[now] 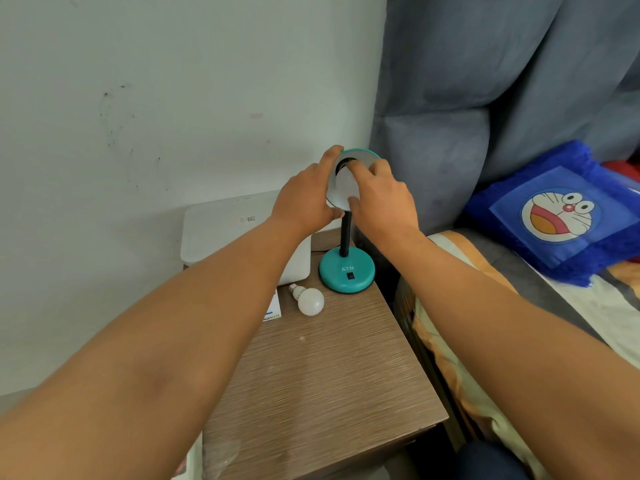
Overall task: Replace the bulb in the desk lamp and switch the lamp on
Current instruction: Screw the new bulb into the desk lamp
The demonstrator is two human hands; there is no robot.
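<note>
Left hand (304,199) steadies shade (360,156); right hand (382,199) apparently grips bulb (344,183).

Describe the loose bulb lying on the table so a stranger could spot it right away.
On the wooden bedside table, look just left of the teal lamp base. The loose bulb lies on its side there, round, white, screw cap towards the white box.

Two bulbs (310,301), one lamp (346,268), one white box (221,230), one cushion (561,216), two hands (304,199).
</note>
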